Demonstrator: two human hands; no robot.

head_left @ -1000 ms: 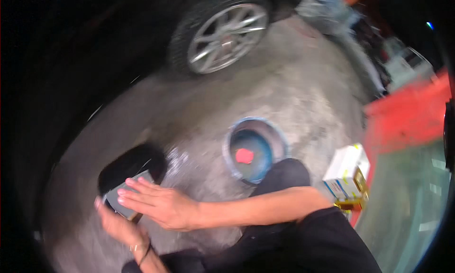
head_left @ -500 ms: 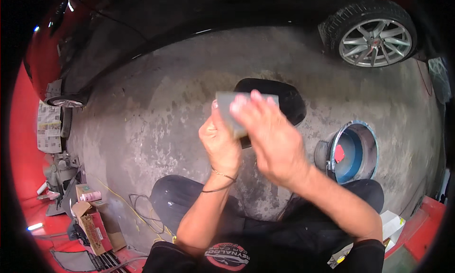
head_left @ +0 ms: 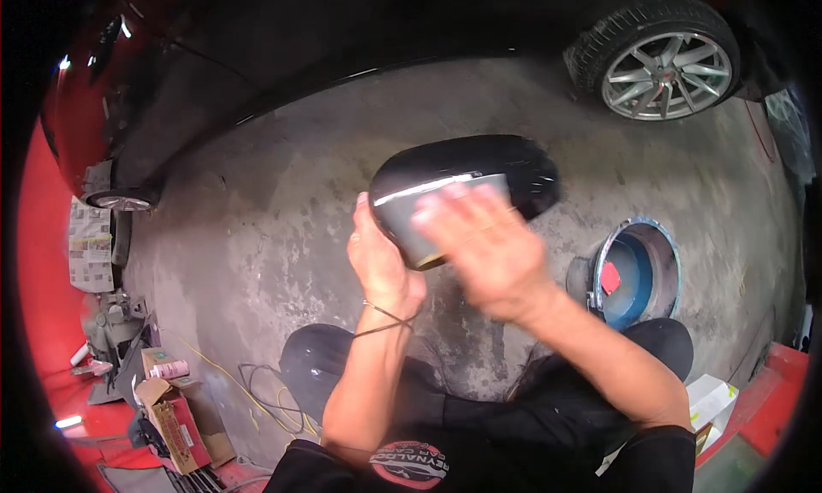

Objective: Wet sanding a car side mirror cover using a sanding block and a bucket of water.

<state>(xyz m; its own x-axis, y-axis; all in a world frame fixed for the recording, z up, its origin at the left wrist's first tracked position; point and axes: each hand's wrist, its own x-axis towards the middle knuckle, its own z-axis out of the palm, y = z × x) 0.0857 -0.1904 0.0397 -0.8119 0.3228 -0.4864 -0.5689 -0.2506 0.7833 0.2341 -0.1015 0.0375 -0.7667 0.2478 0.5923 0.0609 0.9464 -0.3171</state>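
Note:
A glossy black rounded shell [head_left: 467,155], which looks like a car mirror cover, is tilted in front of me above the floor. My left hand [head_left: 378,257] is closed round its near left edge, fingers along the side. Across its near face lies a grey sheet [head_left: 398,215] that resembles sandpaper. My right hand [head_left: 488,249] presses this sheet against the shell with its fingers nearly flat. Motion smears the right fingertips. The sheet's right part is hidden under that hand.
To the right stands a bucket [head_left: 664,262] of bluish water with a red block [head_left: 610,279] in it. A black car with a silver-spoked wheel [head_left: 670,75] spans the far side. At lower left are a cardboard box [head_left: 175,424], a bottle [head_left: 169,370] and a yellow cord [head_left: 214,362].
The black shell has come up and tilted, showing more of its glossy top. My left hand has shifted slightly left and down; my right hand has moved a little lower with the sheet.

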